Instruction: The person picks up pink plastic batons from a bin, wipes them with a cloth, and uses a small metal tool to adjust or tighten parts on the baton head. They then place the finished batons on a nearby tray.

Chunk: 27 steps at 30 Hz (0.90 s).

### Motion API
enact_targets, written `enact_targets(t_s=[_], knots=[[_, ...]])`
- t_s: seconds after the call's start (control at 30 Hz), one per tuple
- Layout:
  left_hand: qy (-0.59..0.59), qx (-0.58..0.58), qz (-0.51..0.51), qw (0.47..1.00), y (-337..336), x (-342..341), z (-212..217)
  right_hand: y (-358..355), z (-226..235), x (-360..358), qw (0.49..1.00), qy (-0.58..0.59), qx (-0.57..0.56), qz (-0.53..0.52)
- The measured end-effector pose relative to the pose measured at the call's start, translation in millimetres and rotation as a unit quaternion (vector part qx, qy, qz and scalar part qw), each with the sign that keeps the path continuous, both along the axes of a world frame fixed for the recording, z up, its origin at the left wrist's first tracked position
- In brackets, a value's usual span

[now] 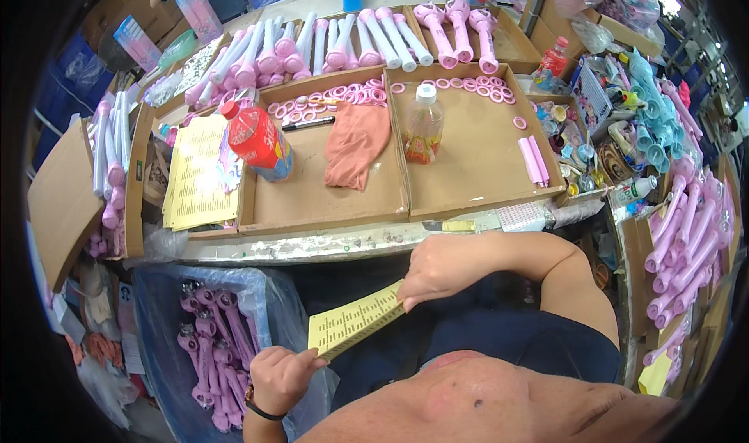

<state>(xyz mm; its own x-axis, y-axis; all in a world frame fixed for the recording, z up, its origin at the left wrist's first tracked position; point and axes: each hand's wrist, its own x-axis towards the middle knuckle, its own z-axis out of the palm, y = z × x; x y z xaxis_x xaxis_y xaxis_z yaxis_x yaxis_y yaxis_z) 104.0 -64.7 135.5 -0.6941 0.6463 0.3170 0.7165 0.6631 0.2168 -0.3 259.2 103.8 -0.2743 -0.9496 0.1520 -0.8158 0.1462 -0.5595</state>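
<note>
A yellow printed paper sheet [353,323] is stretched between my two hands, in front of the table edge and above my lap. It looks folded into a narrow strip. My left hand [282,377], with a dark band at the wrist, pinches its lower left end. The upper right end is gripped between the thumb and fingers of my right hand [437,267]. More yellow printed sheets [191,201] lie in a stack on the left of the table, beside a red-labelled bottle [261,143].
Cardboard trays [324,209] hold pink rings [460,84], an orange cloth [359,143], a black marker [308,124] and a clear bottle [424,127]. Pink-and-white wands [343,41] line the back. A blue-lined bin [156,310] of wrapped pink wands [214,349] stands left; more wands [686,240] lie right.
</note>
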Motion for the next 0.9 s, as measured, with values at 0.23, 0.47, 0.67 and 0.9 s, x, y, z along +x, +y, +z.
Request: enact_targets(t_s=[0.23,0.47,0.67,0.9], knots=[[0.062,0.016,-0.032,0.997,8.0,-18.5,-1.7,37.5,-10.0,-16.3,0.971,0.181,-0.126,-0.096],[-0.012,0.09,-0.043,0.995,-1.0,-54.0,13.3,91.4,-56.1,-117.1,0.759,0.065,-0.346,-0.548],[-0.088,0.238,0.088,0.963,38.8,-142.5,10.5,107.6,-68.4,-135.6,0.784,-0.117,-0.144,-0.592],[-0.276,0.19,0.001,0.942,152.9,-318.3,-50.2,207.9,-9.3,-62.4,0.63,0.095,-0.298,-0.711]])
